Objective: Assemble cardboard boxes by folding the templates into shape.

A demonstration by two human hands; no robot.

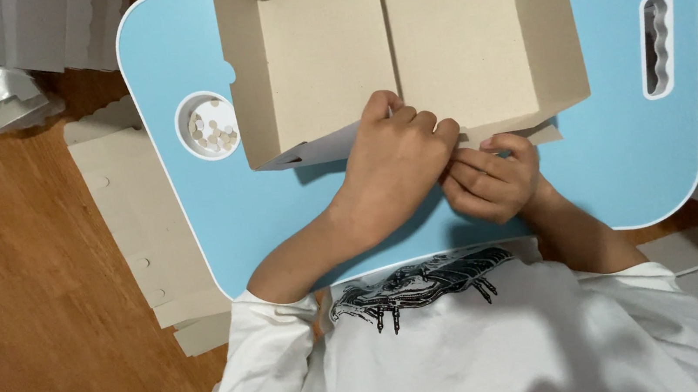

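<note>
— Sitting where, that cardboard box (401, 41)?
— On the blue table (619, 104), just beyond both hands. The left hand (394, 165) curls over its near wall; the right hand (492, 180) pinches the near flap (499, 129). Flat cardboard (142, 228) lies left.

Open grey-brown cardboard box (401, 41), near flap half-folded

A half-folded brown cardboard box (401, 41) lies open at twelve o'clock on the blue table (619, 104), its walls raised and its outer face white. Flat grey cardboard blanks (143, 237) are stacked on the floor at nine o'clock. More pale boxes (32, 31) sit at eleven o'clock.
</note>
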